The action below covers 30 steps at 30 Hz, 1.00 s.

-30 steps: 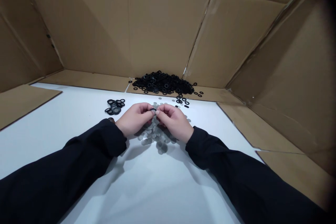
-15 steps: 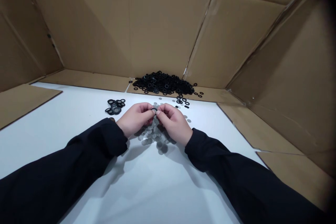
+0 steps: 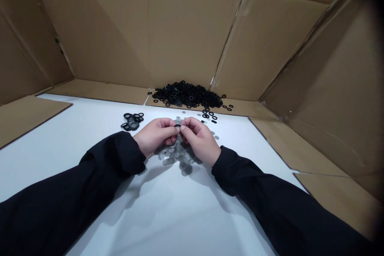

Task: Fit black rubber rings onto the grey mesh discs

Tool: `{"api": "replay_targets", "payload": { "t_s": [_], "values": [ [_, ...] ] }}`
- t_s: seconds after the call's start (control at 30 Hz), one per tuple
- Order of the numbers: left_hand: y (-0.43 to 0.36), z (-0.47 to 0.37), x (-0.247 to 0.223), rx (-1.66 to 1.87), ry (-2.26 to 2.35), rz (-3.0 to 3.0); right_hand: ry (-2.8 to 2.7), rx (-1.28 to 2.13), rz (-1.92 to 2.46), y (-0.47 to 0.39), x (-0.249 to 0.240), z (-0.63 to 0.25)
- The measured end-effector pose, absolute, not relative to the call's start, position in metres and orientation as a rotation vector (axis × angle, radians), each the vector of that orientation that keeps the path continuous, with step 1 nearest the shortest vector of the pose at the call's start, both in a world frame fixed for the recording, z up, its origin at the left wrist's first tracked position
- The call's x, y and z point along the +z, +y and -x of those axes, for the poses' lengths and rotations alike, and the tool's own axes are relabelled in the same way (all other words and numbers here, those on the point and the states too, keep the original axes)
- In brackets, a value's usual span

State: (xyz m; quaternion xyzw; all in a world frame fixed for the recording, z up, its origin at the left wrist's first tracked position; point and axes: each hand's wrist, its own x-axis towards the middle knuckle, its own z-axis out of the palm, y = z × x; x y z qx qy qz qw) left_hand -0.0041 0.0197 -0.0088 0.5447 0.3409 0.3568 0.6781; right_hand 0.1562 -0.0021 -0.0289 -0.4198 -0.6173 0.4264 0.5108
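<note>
Between the fingertips of both hands is a small black ring (image 3: 178, 125), mostly covered by the thumbs. My left hand (image 3: 158, 134) pinches its left side, and my right hand (image 3: 199, 138) pinches its right side. Whether a disc sits inside the ring is hidden. Below and behind the hands lies a loose spread of thin grey translucent discs (image 3: 172, 154) on the white table (image 3: 180, 212). To the left of my left hand rests a small cluster of black rings (image 3: 132, 121), at least one with a grey disc in its opening.
A large heap of black rings (image 3: 187, 94) lies at the back on a cardboard strip (image 3: 114, 91). Several stray rings (image 3: 209, 115) lie in front of it. Tall cardboard walls (image 3: 192, 28) enclose the back and sides.
The ring between my fingertips has tilted, showing less of its opening now. Both hands stay in nearly the same place, thumbs pressed a little closer over it.
</note>
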Motion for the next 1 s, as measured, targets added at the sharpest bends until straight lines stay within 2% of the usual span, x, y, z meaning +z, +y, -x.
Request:
{"api": "replay_targets", "payload": {
  "t_s": [0.57,1.0],
  "values": [
    [0.02,-0.0003,-0.0144,0.998,0.843,-1.319,-1.628,0.946,1.064,0.0014,-0.0273,-0.1539],
    [0.0232,0.0019,-0.0129,1.019,0.942,-1.495,-1.617,0.979,1.052,-0.0019,-0.0249,-0.1527]
  ]
}}
